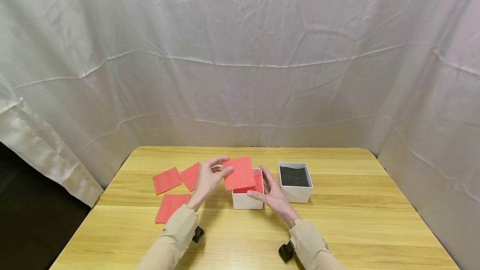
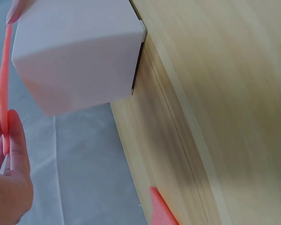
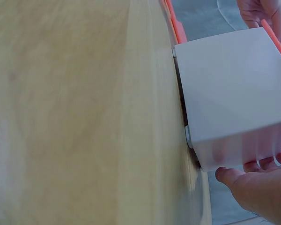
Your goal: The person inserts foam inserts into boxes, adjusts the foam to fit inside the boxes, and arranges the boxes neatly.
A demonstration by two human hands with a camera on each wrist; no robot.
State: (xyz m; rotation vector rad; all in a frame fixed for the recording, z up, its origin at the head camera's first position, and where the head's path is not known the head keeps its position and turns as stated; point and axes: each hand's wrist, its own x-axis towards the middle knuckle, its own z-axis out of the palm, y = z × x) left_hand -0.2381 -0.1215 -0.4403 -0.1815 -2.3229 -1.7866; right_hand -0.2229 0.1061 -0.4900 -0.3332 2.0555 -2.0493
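Note:
My left hand [image 1: 207,179] pinches a square red sheet [image 1: 240,173] by its left edge, tilted over the opening of a white box [image 1: 247,202]. In the left wrist view the sheet [image 2: 3,84] shows edge-on, thin, between thumb and fingers. More red material [image 1: 258,183] is inside the box. Around the box's right side my right hand [image 1: 275,198] holds, thumb at the front rim and fingers toward the back. The right wrist view shows its fingers against the box's side wall [image 3: 248,145]. The sheet hides part of the box's inside.
Three red squares lie on the wooden table [image 1: 356,220] at the left: one at the back [image 1: 166,180], one beside the left hand [image 1: 190,176] and one nearer the front [image 1: 171,206]. A second white box [image 1: 296,195] with dark grey material [image 1: 294,176] stands at the right.

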